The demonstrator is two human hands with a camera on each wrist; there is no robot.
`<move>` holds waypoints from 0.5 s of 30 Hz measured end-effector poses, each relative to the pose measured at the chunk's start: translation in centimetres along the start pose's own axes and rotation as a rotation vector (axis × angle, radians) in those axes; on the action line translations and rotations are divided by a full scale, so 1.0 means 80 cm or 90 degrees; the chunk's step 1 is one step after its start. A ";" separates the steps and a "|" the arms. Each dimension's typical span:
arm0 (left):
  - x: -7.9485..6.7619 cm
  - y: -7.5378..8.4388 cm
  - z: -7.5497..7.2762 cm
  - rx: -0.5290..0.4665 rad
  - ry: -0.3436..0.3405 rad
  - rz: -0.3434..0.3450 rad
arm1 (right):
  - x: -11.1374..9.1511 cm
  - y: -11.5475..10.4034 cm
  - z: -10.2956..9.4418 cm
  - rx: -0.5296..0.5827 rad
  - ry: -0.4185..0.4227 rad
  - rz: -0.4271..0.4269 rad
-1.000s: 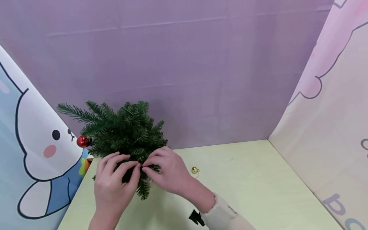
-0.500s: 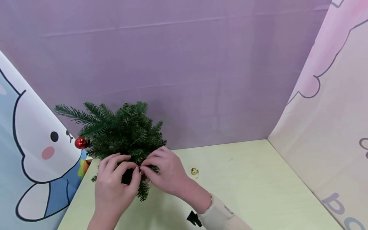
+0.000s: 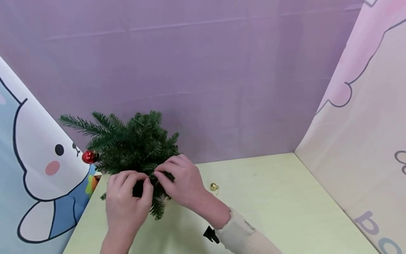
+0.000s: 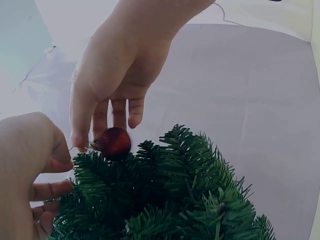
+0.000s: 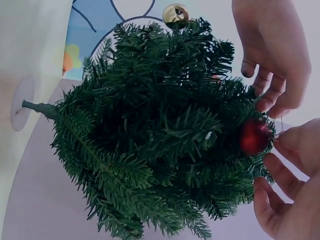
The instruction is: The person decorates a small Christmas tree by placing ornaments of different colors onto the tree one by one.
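Observation:
A small green artificial Christmas tree (image 3: pixel 133 141) stands on the table. My left hand (image 3: pixel 125 199) and right hand (image 3: pixel 184 180) meet at its near side, fingertips close together. In the left wrist view a shiny red ball ornament (image 4: pixel 115 144) rests against the branches. Its thin thread runs by the pinched fingertips of my right hand (image 4: pixel 120 70) and left hand (image 4: pixel 25 175). The right wrist view shows this red ball (image 5: pixel 254 136) beside both hands; the head view hides it. Another red ball (image 3: pixel 90 157) hangs at the tree's left side.
A small gold ball ornament (image 3: pixel 214 186) with a loop lies on the pale table (image 3: pixel 269 197), right of the tree. Another gold ball (image 5: pixel 175 15) shows on the tree's far branches. A black piece (image 3: pixel 210 234) sits by the right cuff. Purple cloth (image 3: pixel 203 81) hangs behind.
Both hands have shifted slightly up, and their fingertips have drawn a little apart. The small ornament part glimpsed between the fingers half a second ago is now hidden in the head view.

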State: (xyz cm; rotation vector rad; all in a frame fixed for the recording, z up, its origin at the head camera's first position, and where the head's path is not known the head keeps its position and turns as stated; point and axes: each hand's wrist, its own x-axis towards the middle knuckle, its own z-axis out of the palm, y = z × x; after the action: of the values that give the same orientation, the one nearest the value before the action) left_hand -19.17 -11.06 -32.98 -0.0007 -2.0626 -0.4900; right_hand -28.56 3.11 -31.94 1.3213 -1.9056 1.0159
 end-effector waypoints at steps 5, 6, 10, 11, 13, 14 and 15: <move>0.008 0.002 0.006 -0.019 0.039 -0.036 | 0.008 -0.002 -0.005 0.042 -0.059 0.079; 0.008 0.002 0.007 -0.022 0.042 -0.041 | 0.009 -0.002 -0.006 0.051 -0.072 0.099; 0.006 0.000 0.009 -0.023 0.031 -0.057 | 0.011 -0.002 -0.007 0.077 -0.108 0.165; 0.006 0.000 0.009 -0.023 0.028 -0.061 | 0.011 -0.002 -0.007 0.077 -0.113 0.175; 0.004 0.001 0.009 -0.021 0.022 -0.070 | 0.010 -0.003 -0.007 0.080 -0.123 0.188; 0.003 0.002 0.009 -0.022 0.021 -0.074 | 0.009 -0.003 -0.007 0.082 -0.125 0.192; 0.003 0.002 0.009 -0.024 0.022 -0.078 | 0.009 -0.002 -0.007 0.086 -0.125 0.194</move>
State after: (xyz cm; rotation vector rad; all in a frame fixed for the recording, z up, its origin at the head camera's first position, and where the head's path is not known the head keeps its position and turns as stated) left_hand -19.86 -10.71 -33.05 0.1113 -2.0277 -0.6006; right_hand -28.60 3.16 -31.02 1.2675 -2.2727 1.2208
